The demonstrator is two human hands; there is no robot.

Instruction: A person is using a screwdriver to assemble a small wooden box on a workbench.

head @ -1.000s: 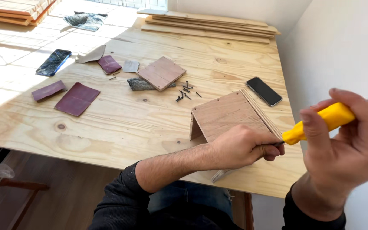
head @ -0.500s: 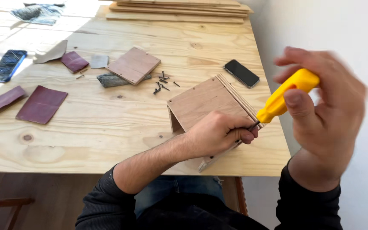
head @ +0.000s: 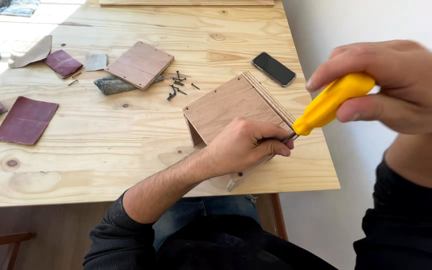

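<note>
A: In the head view, our right hand (head: 401,87) has its fingers clamped round the yellow screwdriver (head: 333,102), handle up at 2 o'clock, shaft slanting down towards 8 o'clock.

B: And our left hand (head: 246,145) rests on the plywood box (head: 233,110), fingers pinched together right where the screwdriver's tip meets the box's near right edge. Whether there is a screw between them we cannot tell; the fingertips hide it.

A: What has changed? Half a second back the handle stood higher and steeper, above the box's far corner. Now it has come down and lies flatter, with the tip tucked against our left fingers.

B: So we judge the tip is now seated at the edge rather than merely approaching it. The box itself has not shifted on the worktop (head: 126,150).

A: Where does it sit? At the worktop's near right corner, roughly 4 o'clock from the loose black screws (head: 177,86). A dark phone (head: 274,69) lies at the box's 1 o'clock.

B: Out at 9 o'clock lie sheets of maroon sandpaper (head: 26,120), and at 11 o'clock a small plywood panel (head: 139,65) rests on a grey block.
</note>
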